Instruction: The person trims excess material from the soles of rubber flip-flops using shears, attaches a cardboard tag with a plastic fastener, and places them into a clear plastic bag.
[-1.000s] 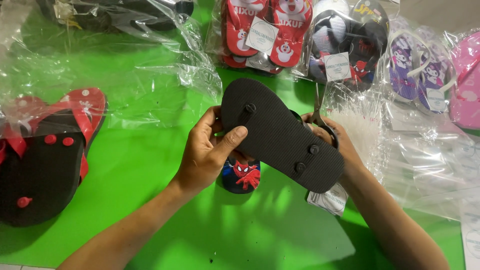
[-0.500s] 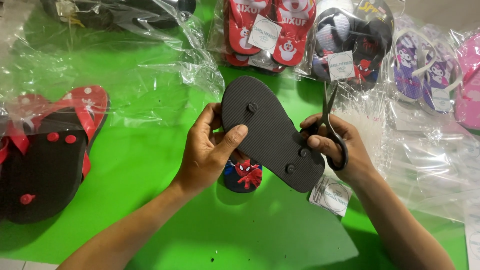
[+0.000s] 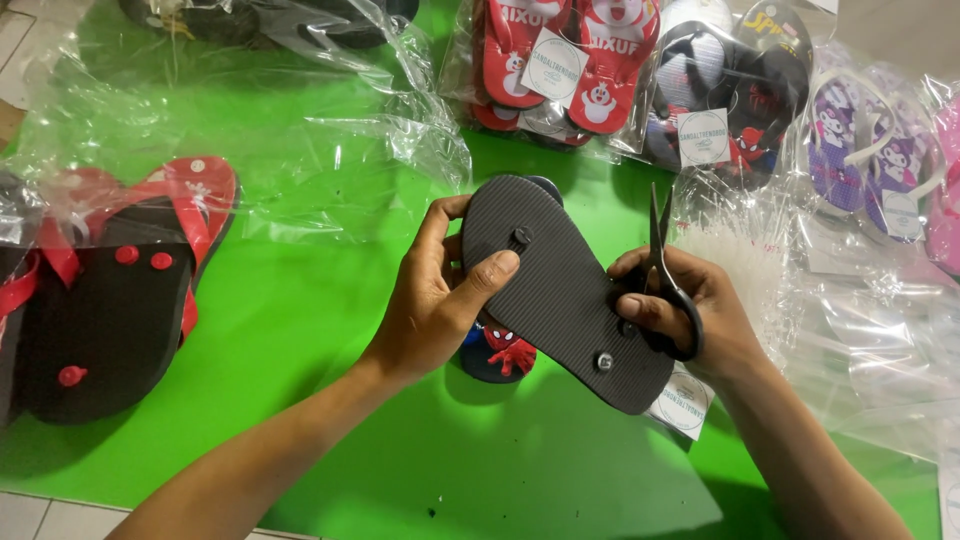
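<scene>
From the head camera I look down on a green table (image 3: 300,330); my left hand (image 3: 440,295) is curled around the toe end of a black flip-flop (image 3: 565,290), which I hold sole-up and tilted over the middle of the table, fingers behind it and the thumb pressed flat on the ribbed sole just beside the front strap plug. My right hand (image 3: 685,315) is closed through the loops of a pair of black scissors (image 3: 662,270); the blades point up and away from me, nearly together, at the sandal's right edge — the thumb touches the sole near the heel plugs. Under the sandal lies a second small one (image 3: 495,355) with a red-and-blue figure printed on it, and a paper tag (image 3: 685,405) shows beneath the heel. To the left sits a black pair with red straps (image 3: 110,290) in clear plastic; across the back lie bagged pairs — red (image 3: 560,60), dark (image 3: 720,90), purple (image 3: 870,150); loose clear wrap (image 3: 800,300) is crumpled just beside my right wrist.
</scene>
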